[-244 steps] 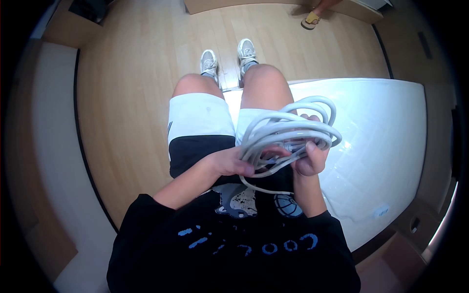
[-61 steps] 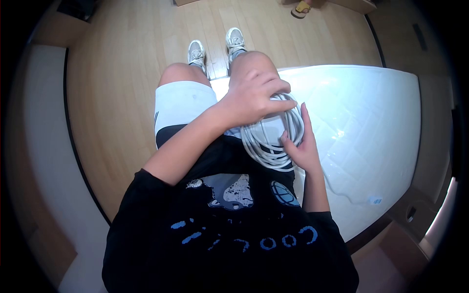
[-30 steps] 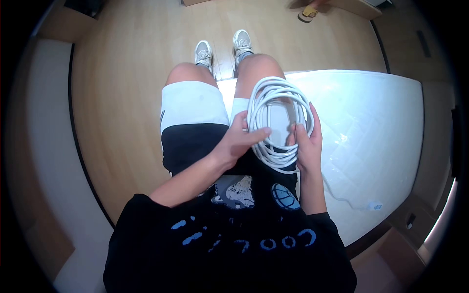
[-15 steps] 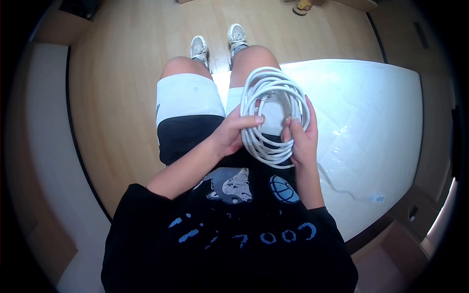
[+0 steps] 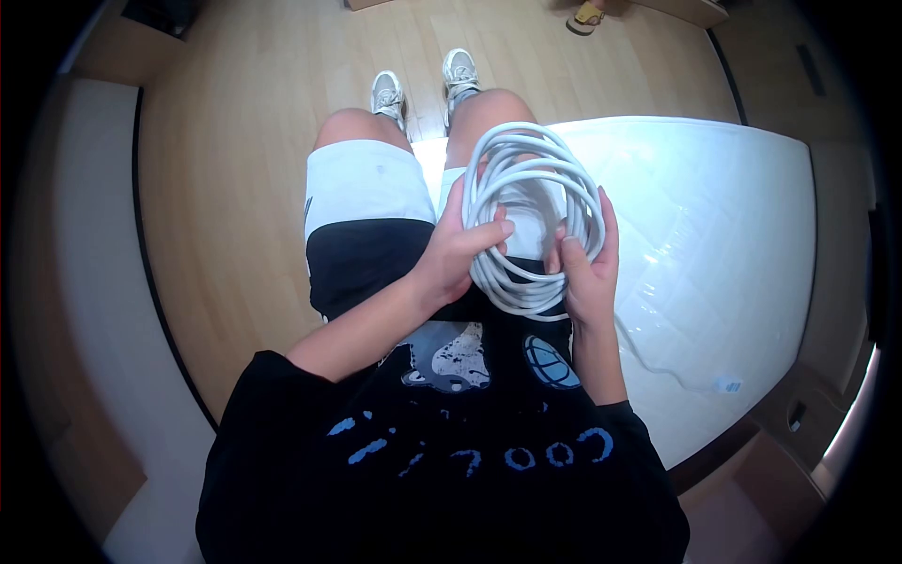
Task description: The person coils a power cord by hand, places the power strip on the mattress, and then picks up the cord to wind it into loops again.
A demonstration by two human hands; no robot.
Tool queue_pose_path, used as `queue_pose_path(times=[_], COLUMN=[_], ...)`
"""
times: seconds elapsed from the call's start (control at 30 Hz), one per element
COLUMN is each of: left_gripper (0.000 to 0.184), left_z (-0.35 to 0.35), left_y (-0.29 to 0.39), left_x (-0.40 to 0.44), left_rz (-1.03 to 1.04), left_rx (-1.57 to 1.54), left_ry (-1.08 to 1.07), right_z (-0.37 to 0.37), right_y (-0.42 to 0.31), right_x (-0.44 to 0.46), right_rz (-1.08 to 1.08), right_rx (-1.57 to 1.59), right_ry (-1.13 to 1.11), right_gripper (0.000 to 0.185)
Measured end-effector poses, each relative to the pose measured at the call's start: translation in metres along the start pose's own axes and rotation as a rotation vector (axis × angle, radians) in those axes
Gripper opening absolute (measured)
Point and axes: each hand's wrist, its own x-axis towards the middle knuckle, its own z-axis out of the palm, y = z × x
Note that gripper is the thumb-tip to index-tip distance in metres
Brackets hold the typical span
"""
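A coil of white cable [image 5: 531,176] is held up over my lap, its several loops making an upright oval. My left hand [image 5: 458,246] is closed round the coil's left side, thumb lying across the loops toward the middle. On the opposite side my right hand [image 5: 590,273] grips the loops, with its thumb in front and fingers behind. One length of cable [image 5: 648,362] trails from below the right wrist across the white mattress to a small end with a pale label [image 5: 727,385]. Some fingers of both hands are hidden behind the loops.
I sit on the edge of a mattress [image 5: 709,207] with a shiny plastic-like cover, which spreads to my right. Wooden floor [image 5: 235,207] lies in front and to the left. Another person's sandalled foot [image 5: 584,19] shows at the top right.
Both hands still hold the coil, which has shifted slightly right in view. My left fingers have changed position a little behind the loops. The whole view has moved slightly.
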Motion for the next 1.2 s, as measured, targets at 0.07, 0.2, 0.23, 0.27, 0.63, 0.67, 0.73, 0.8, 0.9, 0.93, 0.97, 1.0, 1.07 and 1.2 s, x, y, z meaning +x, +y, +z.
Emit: queue_pose_path(times=[0.07, 0.2, 0.23, 0.27, 0.63, 0.67, 0.73, 0.8, 0.9, 0.93, 0.97, 1.0, 1.07, 1.2], left_gripper=[0.082, 0.077, 0.076, 0.07, 0.043, 0.043, 0.041, 0.041, 0.034, 0.032, 0.029, 0.029, 0.03, 0.035], left_z=[0.004, 0.001, -0.001, -0.004, -0.005, -0.006, -0.009, -0.011, -0.005, -0.001, -0.001, 0.0, 0.001, -0.008], left_y=[0.0, 0.001, 0.0, 0.0, 0.012, 0.011, 0.011, 0.016, 0.037, 0.047, 0.055, 0.065, 0.085, 0.116], left_x=[-0.002, 0.001, 0.003, 0.004, 0.003, 0.002, 0.0, 0.001, 0.003, 0.003, 0.007, 0.011, 0.021, 0.046], left_rz=[0.027, 0.011, 0.003, 0.0, 0.023, 0.035, 0.059, 0.11, 0.102, 0.086, 0.047, 0.007, -0.063, -0.369], left_rx=[0.031, 0.011, -0.003, -0.006, 0.059, 0.051, 0.038, 0.017, 0.081, 0.119, 0.122, 0.168, 0.258, 0.357], left_ry=[0.039, 0.065, 0.066, 0.045, -0.133, -0.131, -0.126, -0.14, -0.087, -0.056, -0.048, -0.059, -0.084, -0.36], right_z=[-0.001, -0.002, -0.002, -0.002, -0.002, -0.001, 0.0, 0.006, 0.016, 0.019, 0.018, 0.017, 0.013, 0.0], right_y=[0.001, 0.001, 0.001, 0.001, 0.008, 0.008, 0.007, 0.007, -0.002, -0.005, -0.006, -0.005, -0.005, -0.003], right_x=[0.0, -0.006, -0.007, -0.005, 0.003, 0.005, 0.011, 0.014, 0.019, 0.02, 0.022, 0.024, 0.03, 0.032], right_rz=[-0.029, -0.093, -0.106, -0.103, -0.091, -0.087, -0.08, -0.087, -0.038, -0.01, 0.005, 0.05, 0.136, 0.142], right_rx=[-0.012, -0.062, -0.082, -0.076, 0.055, 0.045, 0.026, -0.034, -0.14, -0.178, -0.161, -0.086, 0.059, 0.09], right_ry=[-0.014, -0.064, -0.075, -0.09, -0.096, -0.104, -0.119, -0.136, -0.154, -0.16, -0.184, -0.204, -0.248, -0.245], right_gripper=[0.066, 0.066, 0.066, 0.065, 0.067, 0.067, 0.067, 0.068, 0.072, 0.073, 0.076, 0.076, 0.076, 0.083])
